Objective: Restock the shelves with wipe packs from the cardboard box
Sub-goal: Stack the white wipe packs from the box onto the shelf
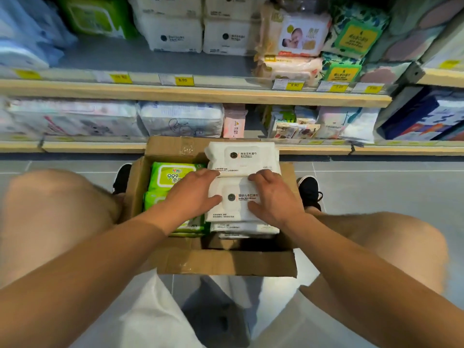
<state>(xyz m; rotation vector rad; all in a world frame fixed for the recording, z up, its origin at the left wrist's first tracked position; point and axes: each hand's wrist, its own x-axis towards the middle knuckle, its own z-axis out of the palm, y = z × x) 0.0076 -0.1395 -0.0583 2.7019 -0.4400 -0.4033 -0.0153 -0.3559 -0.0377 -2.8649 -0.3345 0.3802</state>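
An open cardboard box [226, 262] sits on the floor between my knees. Inside lie white wipe packs in stacks and green wipe packs [170, 175] on the left. My left hand [193, 192] and my right hand [272, 194] grip the near white wipe pack [234, 199] from its left and right sides, thumbs on its top face. A second white wipe pack [242, 156] lies just beyond it, towards the shelves. More white packs show under the held one.
Two wooden shelves [200, 94] with yellow price tags face me, stocked with wipe and tissue packs. White packs [200, 33] like those in the box stand on the upper shelf, with bare grey shelf to their left. My shoes flank the box.
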